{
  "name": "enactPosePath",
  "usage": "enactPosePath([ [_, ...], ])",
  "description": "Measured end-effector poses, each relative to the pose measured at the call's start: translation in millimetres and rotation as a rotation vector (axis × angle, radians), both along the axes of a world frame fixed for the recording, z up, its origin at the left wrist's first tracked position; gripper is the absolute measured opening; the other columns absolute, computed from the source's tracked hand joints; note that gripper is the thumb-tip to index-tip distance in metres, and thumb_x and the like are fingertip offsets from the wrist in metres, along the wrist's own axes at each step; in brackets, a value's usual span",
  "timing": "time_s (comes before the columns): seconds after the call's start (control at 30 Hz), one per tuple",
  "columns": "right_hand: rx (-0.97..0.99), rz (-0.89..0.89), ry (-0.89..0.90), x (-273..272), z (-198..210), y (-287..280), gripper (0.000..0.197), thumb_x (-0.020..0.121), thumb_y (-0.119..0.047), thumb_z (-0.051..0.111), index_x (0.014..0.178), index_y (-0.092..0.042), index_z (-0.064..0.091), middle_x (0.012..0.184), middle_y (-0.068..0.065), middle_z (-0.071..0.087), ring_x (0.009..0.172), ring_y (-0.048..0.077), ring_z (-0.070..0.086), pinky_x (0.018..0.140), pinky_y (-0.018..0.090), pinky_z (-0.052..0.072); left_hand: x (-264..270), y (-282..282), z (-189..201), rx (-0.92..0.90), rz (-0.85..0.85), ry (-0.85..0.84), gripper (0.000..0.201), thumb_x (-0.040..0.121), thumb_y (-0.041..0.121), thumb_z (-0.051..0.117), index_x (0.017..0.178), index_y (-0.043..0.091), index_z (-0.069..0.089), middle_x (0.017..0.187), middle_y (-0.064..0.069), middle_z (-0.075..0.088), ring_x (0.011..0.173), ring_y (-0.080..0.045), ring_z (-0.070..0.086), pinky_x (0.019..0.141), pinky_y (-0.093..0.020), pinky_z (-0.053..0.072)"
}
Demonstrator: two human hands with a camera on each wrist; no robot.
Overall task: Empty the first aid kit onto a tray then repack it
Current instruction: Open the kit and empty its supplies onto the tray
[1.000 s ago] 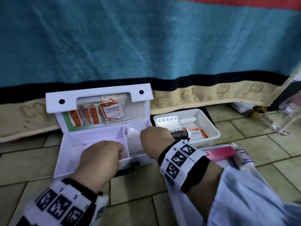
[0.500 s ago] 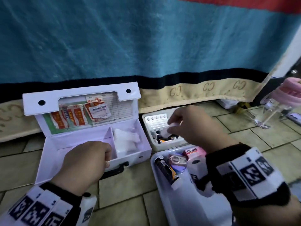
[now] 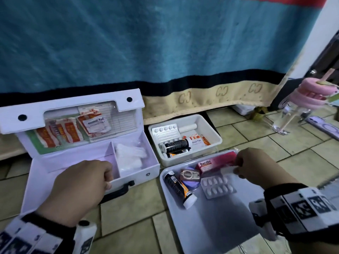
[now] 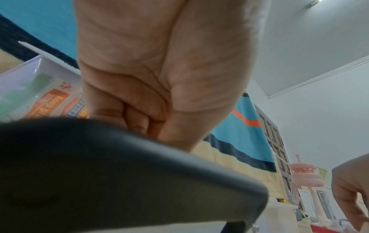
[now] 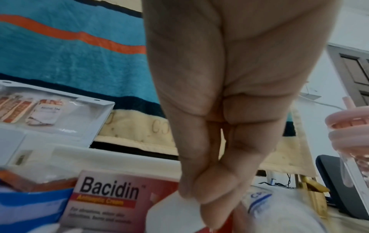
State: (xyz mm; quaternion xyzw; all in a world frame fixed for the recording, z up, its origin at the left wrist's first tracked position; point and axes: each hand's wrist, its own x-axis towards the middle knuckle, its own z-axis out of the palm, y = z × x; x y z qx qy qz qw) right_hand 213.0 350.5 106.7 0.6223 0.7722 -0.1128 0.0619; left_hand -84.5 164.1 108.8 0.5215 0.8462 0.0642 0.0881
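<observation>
The left hand (image 3: 80,187) curls its grip over the near wall of the open first aid kit (image 3: 88,154) on the floor, while the right hand (image 3: 256,165) pinches a small white packet (image 3: 227,170) over the tray (image 3: 211,217), by the Bacidin box (image 3: 216,163).

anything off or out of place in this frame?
Nothing damaged or spilled. One oddity: kit items are split between the flat tray and a deeper white bin behind it. The right hand pinches a small white packet by the Bacidin box; the left hand grips the first aid kit front wall.
</observation>
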Motion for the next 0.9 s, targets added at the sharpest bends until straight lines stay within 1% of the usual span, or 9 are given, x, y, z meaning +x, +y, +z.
enactPosePath([
  [0.07, 0.026, -0.025, -0.016, -3, 0, 0, 0.013, 0.072, -0.020, 0.074, 0.071, -0.016, 0.062, 0.077, 0.007, 0.068, 0.074, 0.024, 0.064, 0.056, 0.022, 0.040, 1, 0, 0, 0.009, 0.003, 0.001, 0.022, 0.081, 0.025, 0.063, 0.063, 0.030, 0.052, 0.077, 0.010, 0.064, 0.081, -0.008, 0.056, 0.064, -0.026, 0.046],
  [0.13, 0.106, -0.034, -0.028, -6, 5, 0, 0.019, 0.073, -0.027, 0.075, 0.082, -0.013, 0.066, 0.076, 0.006, 0.064, 0.075, 0.025, 0.062, 0.055, 0.022, 0.037, 1, 0, -2, 0.017, 0.008, 0.007, 0.019, 0.082, 0.024, 0.062, 0.065, 0.029, 0.053, 0.077, 0.011, 0.064, 0.081, -0.008, 0.055, 0.062, -0.025, 0.043],
  [0.23, 0.190, 0.059, 0.104, -30, 26, -9, 0.019, 0.077, -0.032, 0.073, 0.083, -0.015, 0.065, 0.066, -0.002, 0.057, 0.070, 0.022, 0.060, 0.060, 0.025, 0.041, 2, -1, -4, 0.028, 0.017, 0.017, 0.016, 0.082, 0.021, 0.061, 0.069, 0.027, 0.055, 0.070, 0.014, 0.059, 0.078, -0.006, 0.052, 0.056, -0.023, 0.037],
  [0.4, 0.144, 0.493, 0.313, -114, 46, -30, 0.009, 0.083, -0.034, 0.062, 0.089, -0.027, 0.063, 0.075, -0.009, 0.053, 0.075, 0.014, 0.053, 0.062, 0.026, 0.042, 2, -1, -7, 0.061, 0.028, 0.019, 0.019, 0.084, 0.023, 0.060, 0.068, 0.029, 0.052, 0.085, 0.010, 0.063, 0.086, -0.010, 0.055, 0.064, -0.026, 0.043],
  [0.5, 0.074, 0.825, 0.241, -163, 30, -41, 0.021, 0.090, -0.028, 0.054, 0.104, -0.015, 0.063, 0.101, 0.002, 0.056, 0.097, 0.021, 0.057, 0.084, 0.032, 0.047, 3, -2, -9, 0.052, 0.015, 0.026, 0.027, 0.085, 0.022, 0.057, 0.064, 0.033, 0.043, 0.090, 0.009, 0.063, 0.091, -0.012, 0.056, 0.069, -0.026, 0.045],
  [0.57, 0.038, 0.918, 0.114, -190, 14, -45, 0.027, 0.094, -0.024, 0.047, 0.104, -0.004, 0.062, 0.105, 0.010, 0.053, 0.101, 0.026, 0.054, 0.088, 0.031, 0.045, 4, -2, -7, 0.053, 0.019, 0.022, 0.023, 0.084, 0.018, 0.056, 0.067, 0.032, 0.047, 0.090, 0.007, 0.064, 0.092, -0.013, 0.057, 0.069, -0.026, 0.045],
  [0.7, -0.156, 0.843, -0.040, -214, -10, -49, 0.028, 0.093, -0.024, 0.049, 0.108, -0.004, 0.063, 0.068, -0.002, 0.038, 0.099, 0.029, 0.058, 0.078, 0.030, 0.042, 6, -1, -3, 0.064, 0.006, 0.021, 0.015, 0.083, 0.016, 0.056, 0.076, 0.029, 0.054, 0.091, 0.006, 0.066, 0.091, -0.015, 0.057, 0.069, -0.026, 0.044],
  [0.83, -0.161, 0.822, -0.042, -215, -2, -54, 0.025, 0.093, -0.025, 0.052, 0.089, -0.002, 0.062, 0.072, 0.005, 0.044, 0.090, 0.029, 0.054, 0.067, 0.026, 0.039, 5, 0, -4, 0.067, 0.006, 0.027, 0.019, 0.083, 0.014, 0.055, 0.075, 0.030, 0.050, 0.094, 0.007, 0.067, 0.094, -0.016, 0.058, 0.067, -0.025, 0.039],
  [0.9, -0.148, 0.849, 0.034, -205, 12, -52, 0.027, 0.088, -0.029, 0.060, 0.082, -0.003, 0.063, 0.085, 0.009, 0.058, 0.091, 0.026, 0.055, 0.070, 0.026, 0.043, 5, -1, -4, 0.073, 0.005, 0.027, 0.020, 0.083, 0.015, 0.055, 0.074, 0.031, 0.048, 0.096, 0.007, 0.066, 0.098, -0.017, 0.058, 0.068, -0.025, 0.039],
])
